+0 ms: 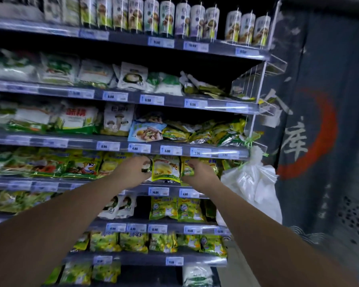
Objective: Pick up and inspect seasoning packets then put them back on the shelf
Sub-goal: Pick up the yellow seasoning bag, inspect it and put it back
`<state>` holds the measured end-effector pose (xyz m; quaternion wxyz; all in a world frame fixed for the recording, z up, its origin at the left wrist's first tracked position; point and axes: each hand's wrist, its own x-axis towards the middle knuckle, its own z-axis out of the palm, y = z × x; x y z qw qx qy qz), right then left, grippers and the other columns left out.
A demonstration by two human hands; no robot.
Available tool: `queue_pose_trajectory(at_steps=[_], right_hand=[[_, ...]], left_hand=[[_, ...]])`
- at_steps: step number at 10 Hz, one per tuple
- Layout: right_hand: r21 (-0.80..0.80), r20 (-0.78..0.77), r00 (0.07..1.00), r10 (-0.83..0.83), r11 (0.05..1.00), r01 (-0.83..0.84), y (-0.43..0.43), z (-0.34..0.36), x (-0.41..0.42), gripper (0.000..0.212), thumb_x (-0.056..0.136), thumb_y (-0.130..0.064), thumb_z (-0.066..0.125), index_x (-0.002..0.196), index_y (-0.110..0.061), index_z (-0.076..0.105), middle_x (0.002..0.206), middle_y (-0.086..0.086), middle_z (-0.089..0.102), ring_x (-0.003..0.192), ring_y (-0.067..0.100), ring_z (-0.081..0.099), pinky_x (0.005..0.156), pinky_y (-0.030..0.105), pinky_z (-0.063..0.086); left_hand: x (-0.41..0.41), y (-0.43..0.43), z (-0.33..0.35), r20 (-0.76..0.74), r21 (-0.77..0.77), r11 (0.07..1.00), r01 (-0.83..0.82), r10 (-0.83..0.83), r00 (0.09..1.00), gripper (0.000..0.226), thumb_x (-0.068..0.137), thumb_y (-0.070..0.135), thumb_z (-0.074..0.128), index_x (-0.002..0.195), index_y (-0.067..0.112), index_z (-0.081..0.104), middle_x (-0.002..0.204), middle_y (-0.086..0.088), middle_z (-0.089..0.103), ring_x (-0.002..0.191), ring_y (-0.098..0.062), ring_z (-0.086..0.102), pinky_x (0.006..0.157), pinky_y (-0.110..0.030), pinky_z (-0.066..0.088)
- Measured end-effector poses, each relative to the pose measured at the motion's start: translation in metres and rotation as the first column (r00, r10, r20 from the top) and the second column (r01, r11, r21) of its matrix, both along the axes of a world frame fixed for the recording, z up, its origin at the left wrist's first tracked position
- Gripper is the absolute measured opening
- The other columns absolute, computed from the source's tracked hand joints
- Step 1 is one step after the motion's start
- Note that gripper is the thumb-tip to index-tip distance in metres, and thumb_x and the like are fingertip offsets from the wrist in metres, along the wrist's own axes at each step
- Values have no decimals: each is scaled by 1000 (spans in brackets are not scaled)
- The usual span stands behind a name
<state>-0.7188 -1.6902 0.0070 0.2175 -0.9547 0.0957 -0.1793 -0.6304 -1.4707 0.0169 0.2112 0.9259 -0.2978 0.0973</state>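
Reaching to the shelf (133, 188) beneath the 5.00 price tag (170, 150), the left hand (135, 169) grips a dark-printed packet (147, 167) and the right hand (197, 169) a yellow packet (187, 167), apparently either lifting or returning them.

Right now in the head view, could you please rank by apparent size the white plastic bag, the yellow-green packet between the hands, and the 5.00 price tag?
1. white plastic bag, clearly largest
2. yellow-green packet
3. 5.00 price tag, smallest

All hang or sit at about shelf depth.
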Motion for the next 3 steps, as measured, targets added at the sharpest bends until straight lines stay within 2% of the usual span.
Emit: queue_pose_trajectory(at_steps=[1,2,3], right_hand=[[24,20,999,-27,999,27,-4,3,-5,76,88,-38,74,151,-10,42,140,15,61,117,33,64,94,45,56],[36,29,999,-34,999,33,-8,-1,-6,74,89,-34,73,151,-9,43,141,15,60,114,31,65,89,40,56],[41,34,998,-46,998,45,-11,10,-14,70,89,-35,73,148,-7,47,140,15,61,116,30,64,90,38,54]], left_hand=[[-5,-4,0,-10,-11,1000,-15,15,1000,62,93,34,66,148,12,46,149,-10,52,131,-27,54,102,-34,46],[-6,-5,-1,-32,-36,999,-19,18,999,61,92,34,67,145,13,48,145,-11,55,127,-27,56,101,-36,49],[-5,-5,1,-21,-76,997,-29,28,999,58,91,33,69,143,14,50,144,-8,57,124,-26,59,100,-38,50]])
